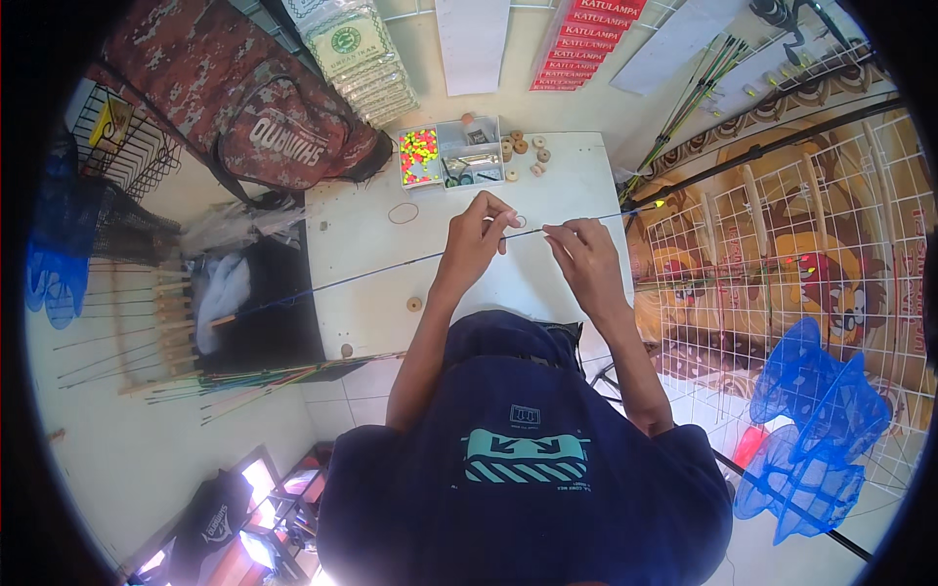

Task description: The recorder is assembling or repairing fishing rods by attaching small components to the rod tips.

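A thin blue fishing rod [373, 273] lies slantwise over the white table, with a light handle end at the left and a yellow tip at the right. My right hand [588, 256] pinches the rod just right of the middle, thumb and forefinger together. Close by on the left, my left hand [476, 244] has its fingers curled and closed above the rod; whatever they hold is too small to make out. Between the fingertips of both hands shows a small thin loop [521, 222].
On the white table [366, 332] stands a divided tray [473, 187] with bright beads and small tools. Several cork rings [520, 146] sit beside it; a reddish thin ring [403, 213] lies nearer. A camouflage rod bag [283, 127] leans at the left, blue nets [811, 430] hang at the right.
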Tool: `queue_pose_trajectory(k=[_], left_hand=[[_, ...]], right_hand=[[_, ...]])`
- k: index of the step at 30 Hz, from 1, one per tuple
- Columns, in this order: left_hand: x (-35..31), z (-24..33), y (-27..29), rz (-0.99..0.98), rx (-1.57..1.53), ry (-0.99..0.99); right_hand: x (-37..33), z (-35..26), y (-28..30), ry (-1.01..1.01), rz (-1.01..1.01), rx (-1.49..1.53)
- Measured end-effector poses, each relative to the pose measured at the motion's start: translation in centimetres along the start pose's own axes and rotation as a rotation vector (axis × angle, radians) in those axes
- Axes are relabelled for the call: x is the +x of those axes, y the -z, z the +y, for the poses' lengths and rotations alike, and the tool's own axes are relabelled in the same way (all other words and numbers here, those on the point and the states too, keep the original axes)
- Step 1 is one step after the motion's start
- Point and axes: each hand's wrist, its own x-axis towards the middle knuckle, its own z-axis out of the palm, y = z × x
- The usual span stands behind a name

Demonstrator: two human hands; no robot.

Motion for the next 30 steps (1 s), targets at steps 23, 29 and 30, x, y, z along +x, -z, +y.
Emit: queue_pose_trajectory(k=[23,29,30], left_hand=[[0.0,-1.7,1.2,0.06,-0.199,-0.058],[0.0,-1.8,1.4,0.031,-0.202,-0.043],[0.0,-1.7,1.3,0.038,-0.198,-0.031]], right_hand=[[1.2,-1.2,-0.1,-0.097,-0.018,0.141],[1.4,-1.0,0.7,0.021,-0.037,-0.089],[1.6,-1.1,1.0,0.049,-0.057,-0.102]])
